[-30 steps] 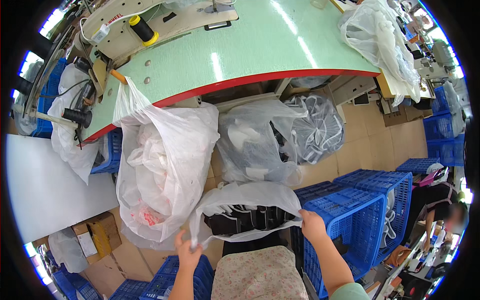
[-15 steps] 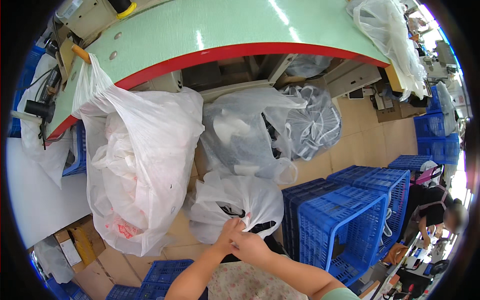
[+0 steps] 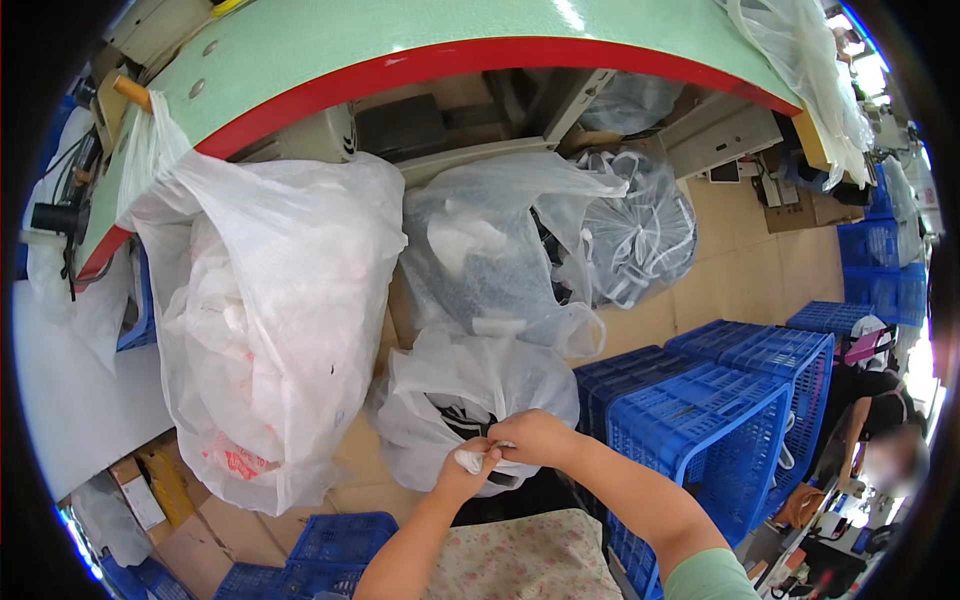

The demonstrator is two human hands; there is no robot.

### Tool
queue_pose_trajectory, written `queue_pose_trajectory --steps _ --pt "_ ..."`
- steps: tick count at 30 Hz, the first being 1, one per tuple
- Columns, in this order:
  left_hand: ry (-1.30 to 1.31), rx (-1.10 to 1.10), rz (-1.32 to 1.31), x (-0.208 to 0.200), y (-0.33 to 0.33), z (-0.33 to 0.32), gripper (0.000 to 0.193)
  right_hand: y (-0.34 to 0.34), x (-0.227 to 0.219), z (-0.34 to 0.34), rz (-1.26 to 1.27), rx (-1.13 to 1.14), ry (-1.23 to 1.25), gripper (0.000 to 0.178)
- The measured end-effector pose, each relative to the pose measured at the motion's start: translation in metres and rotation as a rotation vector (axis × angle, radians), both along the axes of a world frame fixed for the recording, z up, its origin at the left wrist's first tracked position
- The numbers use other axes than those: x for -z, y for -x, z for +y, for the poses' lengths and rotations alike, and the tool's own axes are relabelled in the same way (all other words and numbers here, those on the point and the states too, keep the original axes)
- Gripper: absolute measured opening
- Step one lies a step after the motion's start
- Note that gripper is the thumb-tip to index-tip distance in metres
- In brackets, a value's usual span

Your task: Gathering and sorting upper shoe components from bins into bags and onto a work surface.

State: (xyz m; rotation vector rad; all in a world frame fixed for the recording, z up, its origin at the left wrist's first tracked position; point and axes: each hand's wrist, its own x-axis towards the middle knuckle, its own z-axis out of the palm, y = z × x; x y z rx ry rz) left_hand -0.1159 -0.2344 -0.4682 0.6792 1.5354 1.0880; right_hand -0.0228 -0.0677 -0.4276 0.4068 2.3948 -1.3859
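Note:
My left hand (image 3: 463, 474) is closed on a twisted bit of white plastic at the mouth of a small plastic bag (image 3: 420, 382). My right hand (image 3: 536, 438) meets it there, its fingers pinched on the same plastic. Dark cloth with white stripes (image 3: 463, 416) shows through the bag's opening. The bag sits on the floor close to my lap. Just beyond it stands a larger clear plastic bag (image 3: 440, 275) with dark and white contents. To the left a big white plastic bag (image 3: 300, 330) hangs by a handle from a wooden peg (image 3: 131, 93) at the table edge.
Blue plastic crates (image 3: 690, 410) stand at my right, with more blue crates (image 3: 340, 540) at the lower left. A green table (image 3: 450, 25) with a red edge spans the far side. A tied bag (image 3: 640, 235) lies beneath it. A person (image 3: 880, 420) works at far right.
My hands have moved slightly right and up, with the right forearm swung outward. A tuft of white plastic now shows from between the fingers. The view has shifted a little.

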Motion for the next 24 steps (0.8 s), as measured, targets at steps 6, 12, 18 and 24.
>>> queue_pose_trajectory --steps 6,12,18,24 --pt "-0.154 0.251 0.462 0.005 0.014 0.012 0.043 -0.002 0.015 0.01 -0.038 0.286 0.327 0.011" --pt "-0.183 0.186 0.39 0.031 0.017 0.019 0.043 -0.004 0.034 0.011 -0.067 0.529 0.44 0.01" --pt "0.201 0.368 0.261 0.05 0.052 0.024 0.049 -0.014 0.035 0.009 -0.183 0.812 0.586 0.009" --pt "0.618 0.296 -0.738 0.049 0.075 0.039 0.044 -0.005 0.004 -0.052 0.227 0.285 -0.112 0.013"
